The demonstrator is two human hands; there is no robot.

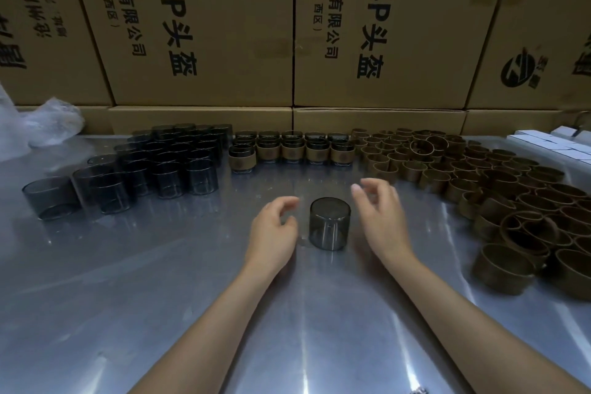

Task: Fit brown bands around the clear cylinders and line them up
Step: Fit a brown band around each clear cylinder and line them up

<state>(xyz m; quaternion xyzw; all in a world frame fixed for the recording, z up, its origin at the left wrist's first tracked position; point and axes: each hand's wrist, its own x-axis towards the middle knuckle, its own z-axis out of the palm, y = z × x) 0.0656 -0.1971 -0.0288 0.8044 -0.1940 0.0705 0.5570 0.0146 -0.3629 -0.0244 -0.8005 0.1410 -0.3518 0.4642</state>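
Bare smoked cylinder (pixel 329 223) stands alone between left hand (pixel 274 229) and right hand (pixel 380 217), both loosely curled, gripping nothing; a careless knock could topple it on the slick steel table (pixel 160 281)

Left hand (pixel 273 227): bare, no glove, no ring, no watch. Right hand (pixel 380 217): bare, no glove, short plain fingernails. Both forearms bare to bottom frame edge; no sleeve, no wristband, no markings visible.
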